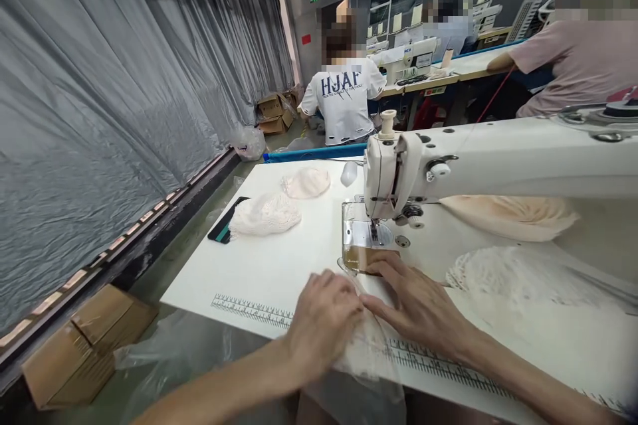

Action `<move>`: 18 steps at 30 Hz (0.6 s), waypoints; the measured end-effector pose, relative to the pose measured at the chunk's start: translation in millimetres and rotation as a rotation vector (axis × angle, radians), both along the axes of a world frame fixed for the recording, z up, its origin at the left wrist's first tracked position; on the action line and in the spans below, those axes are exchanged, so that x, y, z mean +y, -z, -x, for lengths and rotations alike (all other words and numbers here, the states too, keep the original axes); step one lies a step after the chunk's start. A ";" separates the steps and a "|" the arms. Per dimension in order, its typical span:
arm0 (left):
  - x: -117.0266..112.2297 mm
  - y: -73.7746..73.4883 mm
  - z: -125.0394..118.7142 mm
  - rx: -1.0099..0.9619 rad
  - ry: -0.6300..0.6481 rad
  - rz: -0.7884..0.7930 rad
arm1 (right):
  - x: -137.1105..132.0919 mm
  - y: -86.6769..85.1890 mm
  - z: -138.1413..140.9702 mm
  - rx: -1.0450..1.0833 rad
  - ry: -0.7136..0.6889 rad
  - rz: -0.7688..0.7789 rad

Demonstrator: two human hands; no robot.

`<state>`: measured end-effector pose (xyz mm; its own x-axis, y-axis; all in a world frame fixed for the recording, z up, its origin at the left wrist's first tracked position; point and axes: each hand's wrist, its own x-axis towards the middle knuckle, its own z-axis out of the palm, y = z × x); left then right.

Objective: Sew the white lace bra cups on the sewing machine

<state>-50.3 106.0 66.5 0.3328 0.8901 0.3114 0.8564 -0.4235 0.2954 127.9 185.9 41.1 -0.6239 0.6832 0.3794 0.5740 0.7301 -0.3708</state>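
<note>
In the head view my left hand (326,315) is closed on a sheer whitish lace fabric (371,348), which hangs over the table's front edge. My right hand (423,305) lies just to the right, fingers stretched out and thumb apart. Its fingertips rest by the brownish front strip of the sewing machine's needle plate (366,234). The right thumb tip reaches the fabric beside my left fingers. Behind both hands stands the white sewing machine (478,159), its presser foot (375,231) over the plate. Part of the fabric is hidden under my hands.
White lace bundles (266,214) and a peach piece (306,182) lie on the left of the table. More lace (508,275) and peach fabric (513,216) sit at the right. A printed ruler (252,309) runs along the front edge. Cardboard boxes (90,345) stand below left; co-workers sit ahead.
</note>
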 end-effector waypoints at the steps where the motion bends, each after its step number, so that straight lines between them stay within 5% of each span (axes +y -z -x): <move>1: 9.4 -4.7 4.2 -0.050 -0.088 0.083 | -2.5 0.8 2.4 0.022 -0.009 0.007; 5: 41.5 -12.3 19.8 -0.154 -0.169 0.396 | -7.9 6.9 10.6 0.068 -0.013 0.046; 9: 47.1 -9.6 29.0 -0.301 -0.148 0.531 | -8.3 11.9 19.7 0.151 0.013 0.155; 14: 18.2 -22.8 31.4 -0.483 -0.123 0.545 | -15.8 -6.5 18.5 0.210 -0.057 0.288; 18: -19.8 -41.0 25.3 -0.845 -0.029 0.811 | -41.9 -32.6 2.2 0.319 -0.238 0.710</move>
<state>-75.6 86.1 107.5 0.2681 0.9334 -0.2386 0.2647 0.1667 0.9498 125.7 144.0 73.7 -0.7180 0.6902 0.0894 0.2214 0.3483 -0.9109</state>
